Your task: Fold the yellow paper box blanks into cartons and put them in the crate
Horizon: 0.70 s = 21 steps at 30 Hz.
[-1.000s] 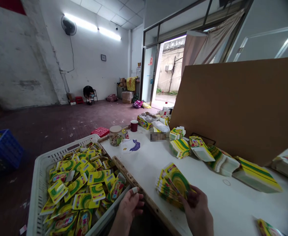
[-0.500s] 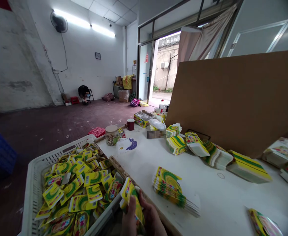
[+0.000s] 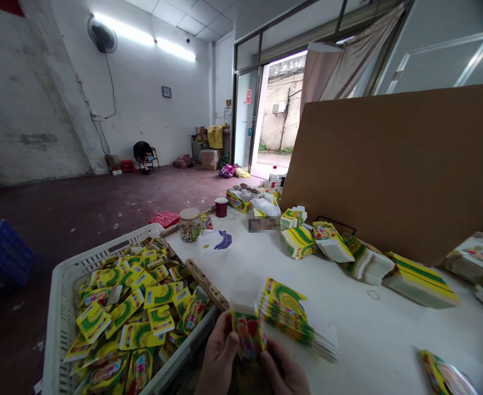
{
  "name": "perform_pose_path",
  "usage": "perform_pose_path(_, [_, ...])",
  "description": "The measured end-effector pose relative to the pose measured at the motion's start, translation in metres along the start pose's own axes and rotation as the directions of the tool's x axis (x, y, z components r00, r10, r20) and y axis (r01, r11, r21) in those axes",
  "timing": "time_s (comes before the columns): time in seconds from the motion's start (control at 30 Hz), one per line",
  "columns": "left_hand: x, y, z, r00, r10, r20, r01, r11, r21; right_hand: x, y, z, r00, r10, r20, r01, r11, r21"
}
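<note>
Between my hands, over the near table edge, is a small printed carton [image 3: 246,334] in yellow and red with a white flap at its top. My left hand [image 3: 220,351] grips its left side, thumb on the front face. On its lower right, my right hand [image 3: 280,365] closes with thumb and fingers. Just right of the carton lies a fanned stack of flat yellow-green cartons [image 3: 286,312] on the white table [image 3: 348,334]. To the left, a white plastic basket [image 3: 56,307] is heaped with small yellow cartons [image 3: 134,323].
More carton stacks [image 3: 299,243] line the back of the table before a tall brown cardboard sheet [image 3: 389,175]. A jar [image 3: 189,230], a dark red mug [image 3: 220,207] and a wooden strip [image 3: 206,285] are along the left edge. A blue crate [image 3: 5,255] stands on the floor. A person [image 3: 143,152] sits far off.
Both hands have moved a little to the right and turned the carton, so its red printed face and white top flap now show. The stacks and basket stay put.
</note>
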<state>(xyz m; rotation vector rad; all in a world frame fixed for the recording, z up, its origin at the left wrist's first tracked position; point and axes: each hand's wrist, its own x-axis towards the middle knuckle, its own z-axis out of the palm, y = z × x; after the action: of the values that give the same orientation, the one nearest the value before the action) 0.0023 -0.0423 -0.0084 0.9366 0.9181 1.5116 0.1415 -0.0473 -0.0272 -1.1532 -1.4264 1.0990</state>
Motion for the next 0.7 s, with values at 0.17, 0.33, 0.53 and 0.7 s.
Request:
perform_pose_path(0.17, [0.001, -0.003, -0.005, 0.992, -0.127, -0.011, 0.127, 0.992, 0.002, -0.001, 0.001, -0.008, 1.0, -0.005, -0.019, 0.005, 1.0, 0.009])
perform_pose_path(0.33, [0.008, 0.021, -0.016, 0.992, 0.073, -0.104, -0.061, 0.991, 0.122, 0.006, -0.005, -0.043, 0.933, -0.356, 0.051, 0.341, 0.831, -0.44])
perform_pose_path(0.53, [0.002, 0.059, -0.013, 0.971, -0.055, 0.233, -0.115, 0.747, 0.655, 0.01, -0.016, -0.047, 0.649, -0.658, 0.381, 0.7, 0.322, -0.637])
perform_pose_path(0.7, [-0.002, 0.043, 0.0, 0.919, -0.246, 0.308, -0.087, 0.637, 0.766, 0.0, 0.001, -0.03, 0.786, -0.6, -0.148, 0.367, 0.645, -0.67])
